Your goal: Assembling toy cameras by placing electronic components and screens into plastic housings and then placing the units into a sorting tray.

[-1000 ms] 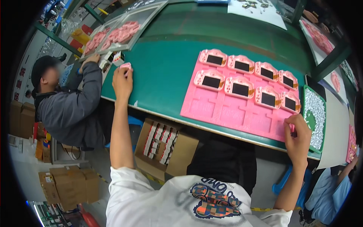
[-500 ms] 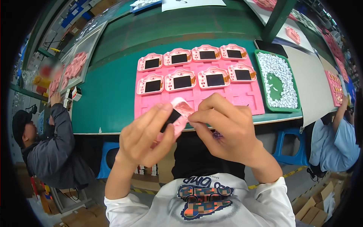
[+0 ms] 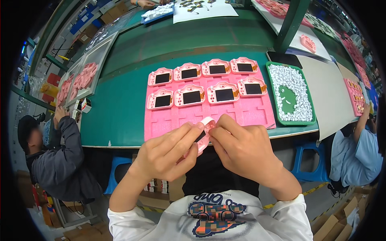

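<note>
Eight pink shells with dark screens (image 3: 191,97) sit in two rows on a pink tray (image 3: 189,117). The left hand (image 3: 167,152) holds another pink shell (image 3: 203,143) at the tray's near edge; the right hand's (image 3: 250,152) fingertips are at that shell's rim, their grip hidden.

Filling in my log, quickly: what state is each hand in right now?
Left hand: closed, holding a pink casing.
Right hand: closed, at the casing's edge; whether it pinches anything cannot be told.
</note>
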Available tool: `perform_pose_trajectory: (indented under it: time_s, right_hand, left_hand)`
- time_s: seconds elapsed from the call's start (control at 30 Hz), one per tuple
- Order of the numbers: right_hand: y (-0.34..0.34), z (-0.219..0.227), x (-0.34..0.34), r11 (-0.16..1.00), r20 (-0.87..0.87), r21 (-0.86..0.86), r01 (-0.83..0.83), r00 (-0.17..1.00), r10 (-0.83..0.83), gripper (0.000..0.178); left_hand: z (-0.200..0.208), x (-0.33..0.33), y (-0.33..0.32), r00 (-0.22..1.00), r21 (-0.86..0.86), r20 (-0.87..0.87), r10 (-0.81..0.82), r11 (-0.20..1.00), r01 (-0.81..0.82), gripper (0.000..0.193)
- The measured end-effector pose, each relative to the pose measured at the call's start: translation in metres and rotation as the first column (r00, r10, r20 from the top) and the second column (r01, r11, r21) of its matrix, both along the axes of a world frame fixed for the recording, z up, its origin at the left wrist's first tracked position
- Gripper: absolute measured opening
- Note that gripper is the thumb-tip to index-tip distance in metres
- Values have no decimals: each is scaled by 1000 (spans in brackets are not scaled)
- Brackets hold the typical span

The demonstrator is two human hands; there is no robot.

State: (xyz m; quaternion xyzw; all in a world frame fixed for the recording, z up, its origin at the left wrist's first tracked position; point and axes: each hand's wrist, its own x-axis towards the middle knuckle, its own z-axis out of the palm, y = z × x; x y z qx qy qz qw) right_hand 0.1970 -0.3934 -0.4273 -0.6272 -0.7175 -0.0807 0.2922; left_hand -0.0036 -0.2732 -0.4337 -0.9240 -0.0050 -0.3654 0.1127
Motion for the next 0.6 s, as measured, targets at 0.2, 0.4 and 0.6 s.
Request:
perform_pose_trajectory:
  time_s: [0.2,0.4,0.6]
  right_hand:
    - [0,-4,9,996,75,19,-82,994,80,21]
    - [-5,1,11,981,-6,135,-138,990,140,23]
    - [-11,-1,11,963,36,122,-241,970,239,25]
  left_hand:
    - [6,-5,10,997,-285,-42,-59,957,45,20]
    - [-30,43,-54,607,-679,712,351,126,723,48]
    - [-63,29,-91,864,-789,369,344,-376,487,51]
